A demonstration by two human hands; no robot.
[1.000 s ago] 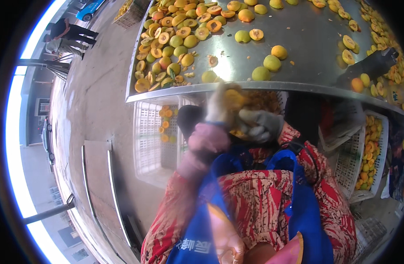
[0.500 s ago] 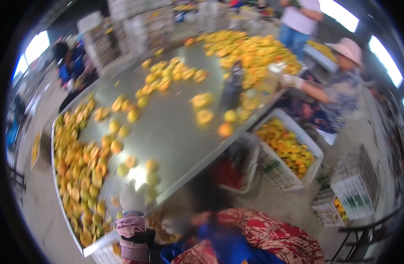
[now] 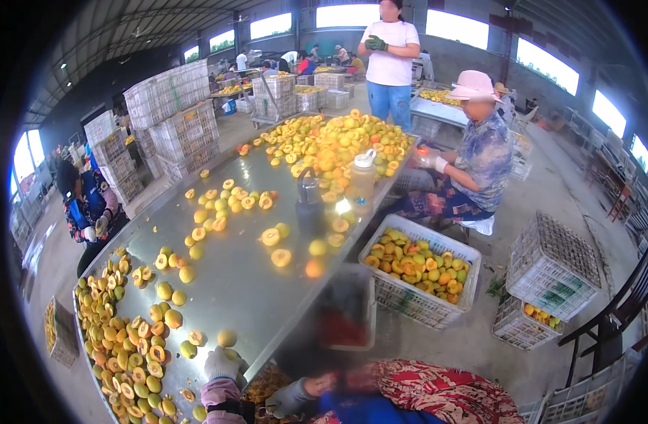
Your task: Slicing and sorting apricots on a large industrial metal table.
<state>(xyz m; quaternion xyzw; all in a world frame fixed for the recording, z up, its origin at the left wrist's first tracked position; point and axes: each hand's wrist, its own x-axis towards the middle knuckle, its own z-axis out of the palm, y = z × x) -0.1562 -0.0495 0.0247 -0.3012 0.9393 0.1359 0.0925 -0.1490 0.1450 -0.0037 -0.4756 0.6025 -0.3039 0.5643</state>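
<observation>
My left hand (image 3: 223,364), in a pale knitted glove, reaches over the near edge of the metal table (image 3: 218,283). Its fingers are loosely apart beside a yellow peach (image 3: 226,338), and no fruit shows in its grasp. Lower down, my right hand (image 3: 288,400), in a grey glove, is held off the table edge with its fingers curled; whatever it grips is hidden. Left of my left hand lies a large heap of halved peaches (image 3: 129,353), many with cut faces up. A few more peaches (image 3: 172,318) are scattered nearby.
A dark bottle (image 3: 310,205) and a clear bottle (image 3: 362,180) stand on the table before a far peach pile (image 3: 345,138). A white crate of peaches (image 3: 419,272) is on the floor at right. A co-worker in a pink hat (image 3: 479,148) sits across the corner.
The view has tilted up, bringing more of the hall into sight. My left hand stays near the table edge beside the peaches. My right hand, blurred before, shows more plainly.
</observation>
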